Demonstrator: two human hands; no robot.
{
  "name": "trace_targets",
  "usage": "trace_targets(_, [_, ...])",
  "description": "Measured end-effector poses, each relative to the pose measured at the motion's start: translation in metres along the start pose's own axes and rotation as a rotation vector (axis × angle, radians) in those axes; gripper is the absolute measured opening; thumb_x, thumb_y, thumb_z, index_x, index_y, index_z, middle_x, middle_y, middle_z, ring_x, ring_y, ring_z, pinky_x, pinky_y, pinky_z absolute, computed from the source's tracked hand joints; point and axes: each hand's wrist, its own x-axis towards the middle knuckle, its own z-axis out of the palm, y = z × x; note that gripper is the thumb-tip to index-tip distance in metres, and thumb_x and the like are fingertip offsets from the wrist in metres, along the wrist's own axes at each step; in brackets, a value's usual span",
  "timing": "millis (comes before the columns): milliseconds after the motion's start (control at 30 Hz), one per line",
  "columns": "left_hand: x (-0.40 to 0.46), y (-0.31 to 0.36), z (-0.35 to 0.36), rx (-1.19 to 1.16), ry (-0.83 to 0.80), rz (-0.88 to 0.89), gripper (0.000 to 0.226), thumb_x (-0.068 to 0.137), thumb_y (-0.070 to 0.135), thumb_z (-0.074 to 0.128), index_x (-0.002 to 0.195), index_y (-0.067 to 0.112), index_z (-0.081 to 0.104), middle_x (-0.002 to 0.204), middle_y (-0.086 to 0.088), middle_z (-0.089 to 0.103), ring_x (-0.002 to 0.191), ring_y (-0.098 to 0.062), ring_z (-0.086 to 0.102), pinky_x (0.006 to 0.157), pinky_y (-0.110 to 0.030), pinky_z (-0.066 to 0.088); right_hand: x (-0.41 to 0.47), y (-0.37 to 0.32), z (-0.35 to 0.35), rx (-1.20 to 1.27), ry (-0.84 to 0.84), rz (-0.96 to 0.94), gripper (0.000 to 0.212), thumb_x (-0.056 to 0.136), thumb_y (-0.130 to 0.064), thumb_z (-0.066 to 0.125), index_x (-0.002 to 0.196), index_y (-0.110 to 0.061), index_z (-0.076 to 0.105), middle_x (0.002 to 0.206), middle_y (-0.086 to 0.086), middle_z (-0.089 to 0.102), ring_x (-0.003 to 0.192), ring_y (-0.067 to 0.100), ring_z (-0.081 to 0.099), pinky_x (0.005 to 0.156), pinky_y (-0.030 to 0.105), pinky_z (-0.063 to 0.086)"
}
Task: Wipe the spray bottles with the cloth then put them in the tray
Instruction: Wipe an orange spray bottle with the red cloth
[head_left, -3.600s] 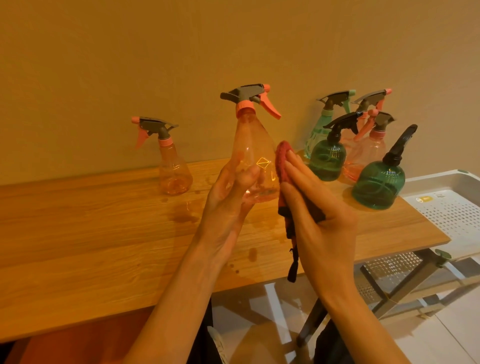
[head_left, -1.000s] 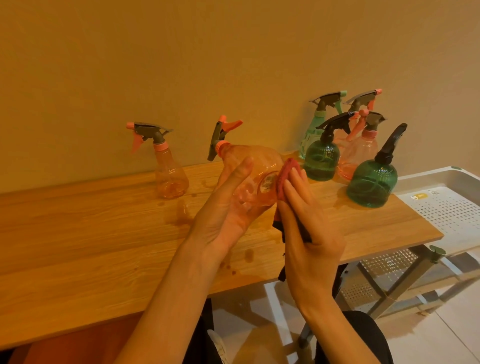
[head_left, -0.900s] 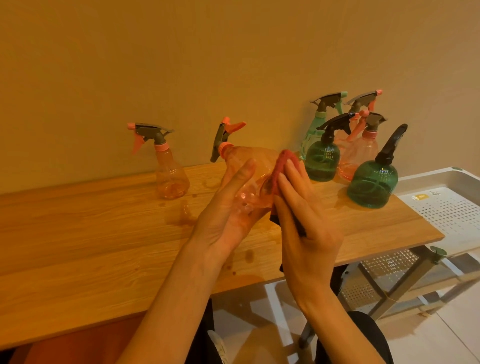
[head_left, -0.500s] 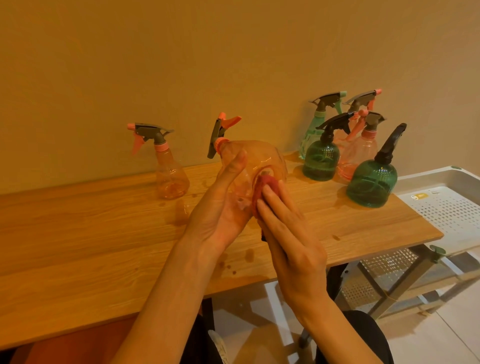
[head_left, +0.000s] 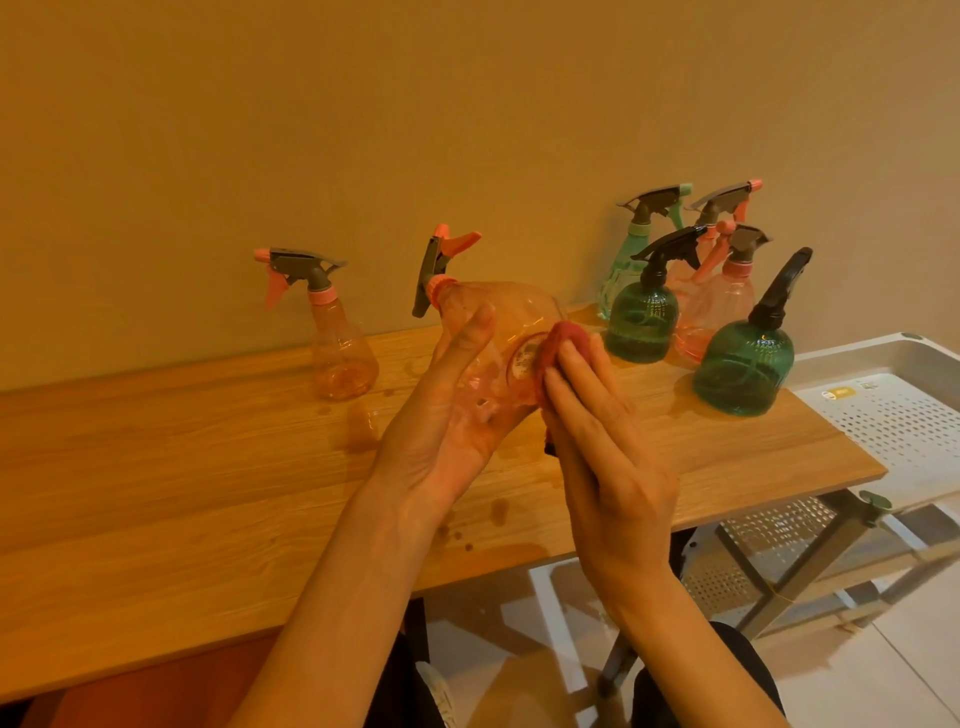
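Note:
My left hand (head_left: 441, 410) grips a clear orange spray bottle (head_left: 506, 325), tipped on its side above the table with its nozzle pointing left and its base facing right. My right hand (head_left: 608, 462) presses a red cloth (head_left: 563, 340) flat against the bottle's base; most of the cloth is hidden behind my fingers. A second orange spray bottle (head_left: 340, 345) stands upright on the wooden table (head_left: 182, 467) to the left. Several more bottles stand at the back right, among them two dark green round ones (head_left: 644, 322) (head_left: 743, 364). The white perforated tray (head_left: 893, 410) sits right of the table.
A plain wall runs close behind the table. Wet spots mark the table top under my hands. The tray rests on a folding metal stand (head_left: 810, 540) with a lower perforated shelf. White tiled floor shows below.
The bottle went from upright to lying on its side in my left hand. My right hand moved the cloth from the bottle's side onto its base and keeps rubbing there.

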Motion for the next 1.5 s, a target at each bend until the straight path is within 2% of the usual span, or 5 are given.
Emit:
trace_targets(300, [0.001,0.0,0.005,-0.012,0.046,0.012,0.127,0.04,0.04,0.103,0.151,0.018,0.046,0.137,-0.014,0.065,0.124,-0.027,0.065,0.095,-0.033,0.058,-0.023,-0.019,0.007,0.113,-0.081,0.114,0.039,0.093,0.001,0.064,0.131,0.003,0.059,0.146,0.015,0.051,0.142,0.031,0.044,0.117,0.036,0.038])
trace_targets(600, [-0.001,-0.003,0.007,-0.053,0.023,0.037,0.119,0.049,0.032,0.102,0.153,0.02,0.044,0.139,-0.016,0.063,0.118,-0.028,0.069,0.079,-0.032,0.061,-0.003,-0.006,0.004,0.12,0.041,0.13,0.039,0.095,0.002,0.064,0.133,0.005,0.056,0.146,0.015,0.05,0.141,0.032,0.046,0.103,0.05,0.051])
trace_targets(833, [0.01,-0.022,0.015,0.14,0.132,0.202,0.092,0.075,0.021,0.083,0.153,0.04,0.039,0.136,-0.007,0.066,0.119,-0.028,0.068,0.081,-0.033,0.06,-0.015,-0.027,-0.005,0.503,0.096,0.674,0.039,0.094,-0.014,0.062,0.133,-0.019,0.061,0.143,-0.009,0.058,0.135,0.01,0.052,0.103,0.026,0.051])
trace_targets(1100, [0.036,-0.048,0.028,0.602,0.152,0.264,0.117,0.059,0.042,0.096,0.154,0.048,0.028,0.14,0.011,0.058,0.124,-0.005,0.059,0.089,-0.025,0.055,0.005,0.001,-0.056,0.691,0.108,1.138,0.028,0.088,-0.016,0.066,0.112,-0.025,0.076,0.109,-0.011,0.076,0.109,0.0,0.067,0.091,0.012,0.052])
trace_targets(1500, [0.122,-0.106,0.032,1.003,0.045,0.23,0.1,0.063,0.017,0.097,0.137,0.038,0.033,0.134,0.008,0.055,0.124,-0.011,0.057,0.096,-0.025,0.052,0.027,0.087,-0.087,0.618,0.156,1.279,0.018,0.08,-0.031,0.07,0.086,-0.045,0.08,0.1,-0.004,0.078,0.102,0.018,0.072,0.095,0.039,0.055])
